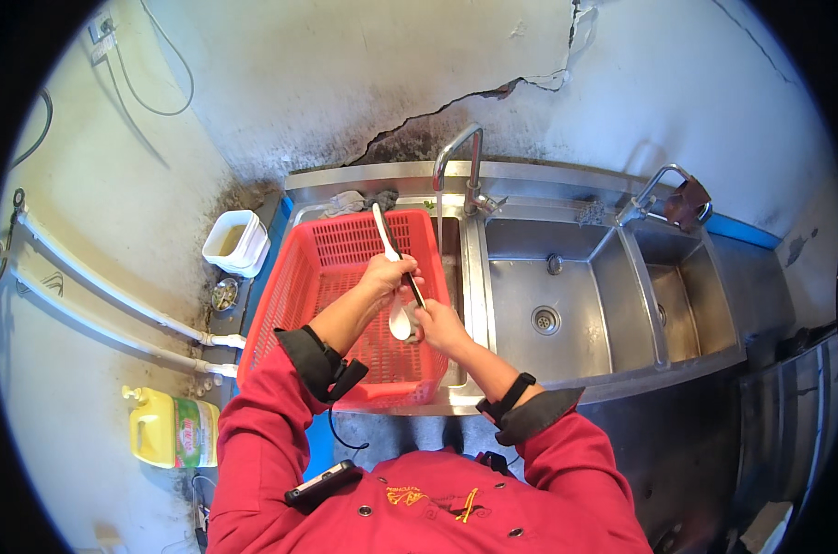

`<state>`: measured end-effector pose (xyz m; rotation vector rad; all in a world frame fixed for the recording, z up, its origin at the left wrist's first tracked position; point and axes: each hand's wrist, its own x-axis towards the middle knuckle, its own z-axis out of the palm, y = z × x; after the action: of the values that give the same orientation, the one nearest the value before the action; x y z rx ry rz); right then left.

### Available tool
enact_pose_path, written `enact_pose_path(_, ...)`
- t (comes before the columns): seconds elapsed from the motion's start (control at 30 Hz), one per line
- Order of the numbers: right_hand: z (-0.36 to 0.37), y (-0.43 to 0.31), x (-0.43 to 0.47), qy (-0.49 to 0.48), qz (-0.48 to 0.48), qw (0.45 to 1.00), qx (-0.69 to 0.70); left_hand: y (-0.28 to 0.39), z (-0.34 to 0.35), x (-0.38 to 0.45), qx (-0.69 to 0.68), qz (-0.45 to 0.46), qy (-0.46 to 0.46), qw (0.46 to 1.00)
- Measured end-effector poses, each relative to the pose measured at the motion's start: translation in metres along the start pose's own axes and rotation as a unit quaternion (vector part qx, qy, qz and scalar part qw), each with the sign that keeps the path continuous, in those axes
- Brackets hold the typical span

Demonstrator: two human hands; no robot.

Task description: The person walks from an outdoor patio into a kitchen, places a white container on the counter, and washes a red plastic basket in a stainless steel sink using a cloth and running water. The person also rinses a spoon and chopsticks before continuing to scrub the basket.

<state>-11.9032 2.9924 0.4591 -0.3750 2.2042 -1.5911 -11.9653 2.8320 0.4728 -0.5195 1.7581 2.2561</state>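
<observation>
Over a red plastic basket point(374, 384), my left hand point(389, 273) is closed around a white spoon point(400, 322) and a long black utensil point(395, 239), perhaps chopsticks. A second white, spoon-like end point(379, 225) sticks out above that hand. My right hand point(441, 324) is at the lower end of the black utensil, with a greyish cloth or scrubber point(415, 325) partly hidden beneath its fingers. Behind the basket's right edge, water runs from a tall chrome faucet point(476, 166).
Two steel sink basins point(571, 298) point(689, 298) lie to the right, with another faucet point(651, 187). Rags point(346, 203) lie behind the basket. White tubs point(235, 242), a small bowl point(224, 294) and a yellow jug point(159, 426) stand left. White pipes point(114, 277) run along the left wall.
</observation>
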Motion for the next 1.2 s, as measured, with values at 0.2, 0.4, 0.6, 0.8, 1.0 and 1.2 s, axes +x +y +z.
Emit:
enact_pose_path(0.2,-0.025,0.02,0.003,-0.017,0.087,0.986,0.141,0.012,0.001,0.052,0.001,0.032,0.09,0.995)
enact_pose_path(0.4,-0.055,0.045,0.062,0.049,0.162,0.946,0.276,-0.013,0.055,0.112,0.069,-0.031,0.024,0.997)
enact_pose_path(0.6,-0.066,0.049,0.13,0.053,0.196,0.937,0.285,-0.014,0.049,0.167,0.109,-0.054,0.021,0.992)
enact_pose_path(0.8,-0.07,0.052,0.203,0.078,0.196,0.929,0.303,-0.008,0.033,0.178,0.042,-0.05,-0.104,0.992)
enact_pose_path(1.0,-0.069,0.051,0.259,0.1,0.166,0.943,0.27,0.001,0.021,0.182,0.124,-0.009,-0.075,0.989)
enact_pose_path(1.2,-0.074,0.048,0.275,0.083,0.198,0.968,0.133,0.007,0.011,0.184,0.083,0.044,-0.025,0.995)
